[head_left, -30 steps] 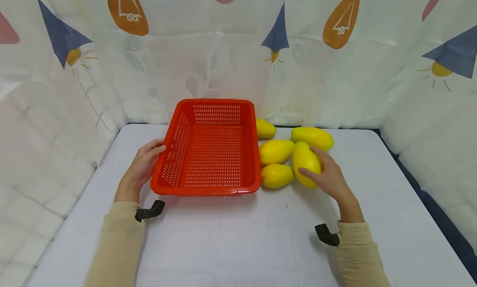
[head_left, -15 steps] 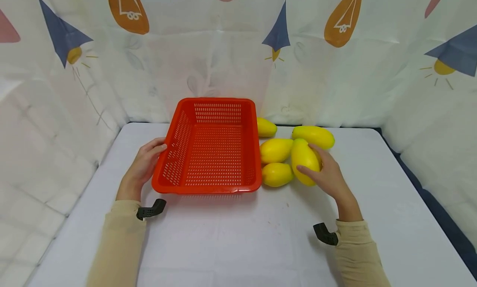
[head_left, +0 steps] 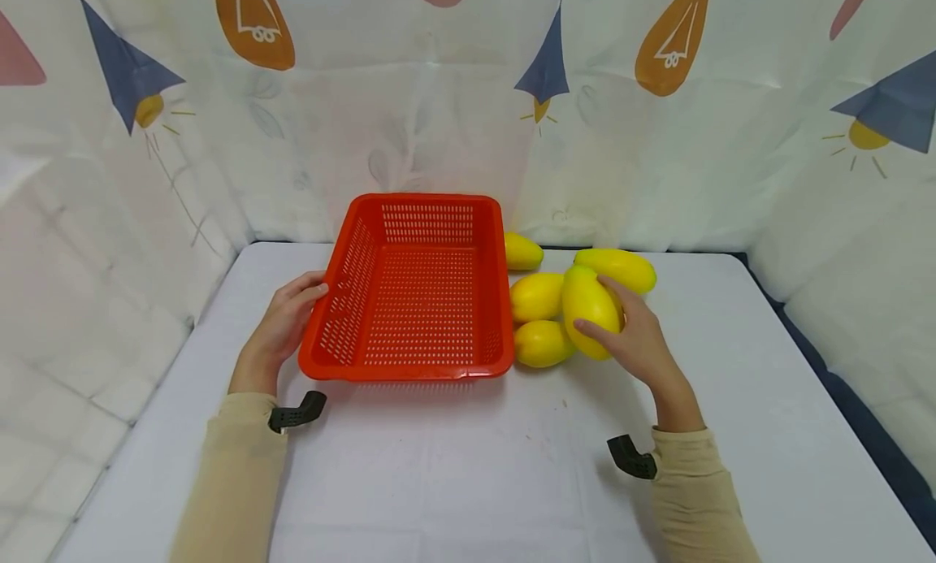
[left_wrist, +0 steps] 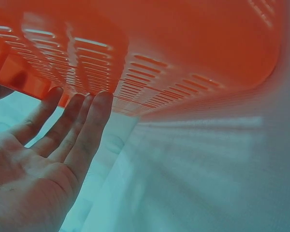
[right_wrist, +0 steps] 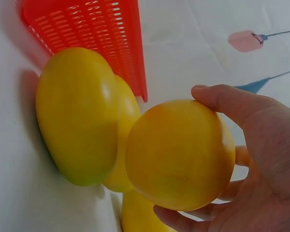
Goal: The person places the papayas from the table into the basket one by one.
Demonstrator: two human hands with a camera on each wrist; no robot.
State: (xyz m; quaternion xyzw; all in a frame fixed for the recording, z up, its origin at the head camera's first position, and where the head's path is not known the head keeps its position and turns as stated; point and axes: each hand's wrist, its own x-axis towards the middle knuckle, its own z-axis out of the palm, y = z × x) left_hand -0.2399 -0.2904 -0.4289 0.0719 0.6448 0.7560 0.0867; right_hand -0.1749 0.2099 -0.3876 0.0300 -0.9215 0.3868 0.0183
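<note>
A red plastic basket with slotted walls stands left of the middle, nothing inside it. My left hand holds its left rim, thumb over the edge; in the left wrist view the fingers reach up against the slotted wall from below. My right hand grips a yellow mango with a greenish tip, thumb on one side and fingers on the other. In the right wrist view this mango is raised off the table. Close beside it lie two more mangoes, right next to the basket.
Farther back on the white table are another mango at the right and one partly hidden behind the basket. A pale printed cloth hangs as a wall along the back and sides.
My right hand has moved left and slightly up with its mango, which now overlaps the neighbouring mangoes in the head view. The left hand and basket have stayed in place.
</note>
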